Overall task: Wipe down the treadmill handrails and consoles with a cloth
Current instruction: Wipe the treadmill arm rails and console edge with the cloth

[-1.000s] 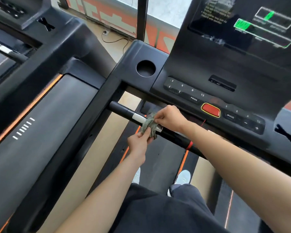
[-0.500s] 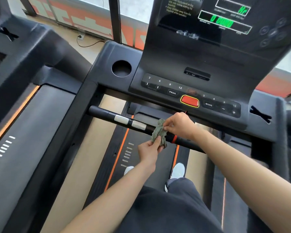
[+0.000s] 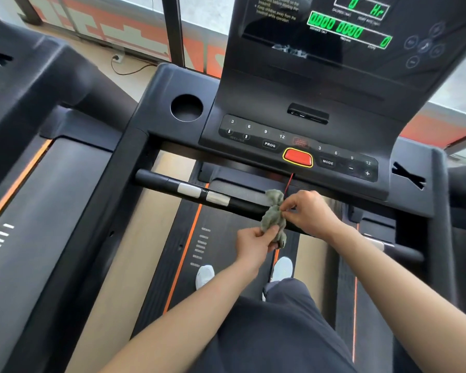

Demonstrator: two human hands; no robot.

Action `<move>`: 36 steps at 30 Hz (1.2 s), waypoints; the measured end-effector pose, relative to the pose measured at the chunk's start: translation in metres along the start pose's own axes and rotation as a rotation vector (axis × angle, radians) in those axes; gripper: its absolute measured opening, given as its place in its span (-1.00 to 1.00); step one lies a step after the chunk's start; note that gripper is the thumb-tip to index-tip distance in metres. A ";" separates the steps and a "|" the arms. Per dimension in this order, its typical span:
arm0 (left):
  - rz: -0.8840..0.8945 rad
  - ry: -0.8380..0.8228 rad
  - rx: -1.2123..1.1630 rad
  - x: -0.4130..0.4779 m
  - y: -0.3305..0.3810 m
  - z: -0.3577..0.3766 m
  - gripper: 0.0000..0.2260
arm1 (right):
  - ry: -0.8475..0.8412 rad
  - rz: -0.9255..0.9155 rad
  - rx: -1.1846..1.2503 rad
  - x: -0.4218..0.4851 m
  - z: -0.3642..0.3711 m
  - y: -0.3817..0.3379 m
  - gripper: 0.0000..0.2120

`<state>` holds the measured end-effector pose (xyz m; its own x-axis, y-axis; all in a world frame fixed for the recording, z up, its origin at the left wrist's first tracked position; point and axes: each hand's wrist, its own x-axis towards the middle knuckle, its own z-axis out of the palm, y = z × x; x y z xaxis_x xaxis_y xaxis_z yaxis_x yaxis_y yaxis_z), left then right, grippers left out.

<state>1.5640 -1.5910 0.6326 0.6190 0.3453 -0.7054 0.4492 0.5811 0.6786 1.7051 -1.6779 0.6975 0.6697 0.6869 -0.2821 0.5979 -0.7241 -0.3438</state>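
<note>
A grey-green cloth (image 3: 273,216) is wrapped over the black front handrail (image 3: 162,183) of the treadmill, near the bar's middle. My left hand (image 3: 253,242) pinches the cloth's lower end below the bar. My right hand (image 3: 311,212) pinches its upper part from the right, above the bar. Two silver sensor plates (image 3: 203,193) lie bare on the bar to the left of the cloth. The console (image 3: 256,109) rises behind, with a button panel, a red stop button (image 3: 297,156) and a green-lit display (image 3: 347,28).
A red safety cord (image 3: 289,181) hangs from the stop button just behind the cloth. A round cup holder (image 3: 186,107) sits left of the panel. A second treadmill (image 3: 38,170) stands close on the left. My feet are on the belt (image 3: 218,238) below.
Both hands and the cloth have slid right along the handrail, off the silver sensor plates to the bar's middle. The view has also shifted to the right.
</note>
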 end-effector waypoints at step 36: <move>1.165 0.008 1.247 0.038 0.100 -0.116 -0.75 | 0.539 -0.162 0.116 -0.015 0.047 -0.045 -0.75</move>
<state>1.5579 -1.4344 0.6500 0.9588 0.1443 0.2446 -0.0080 -0.8471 0.5314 1.6476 -1.6524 0.6748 0.7217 0.6380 0.2687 0.6797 -0.5797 -0.4494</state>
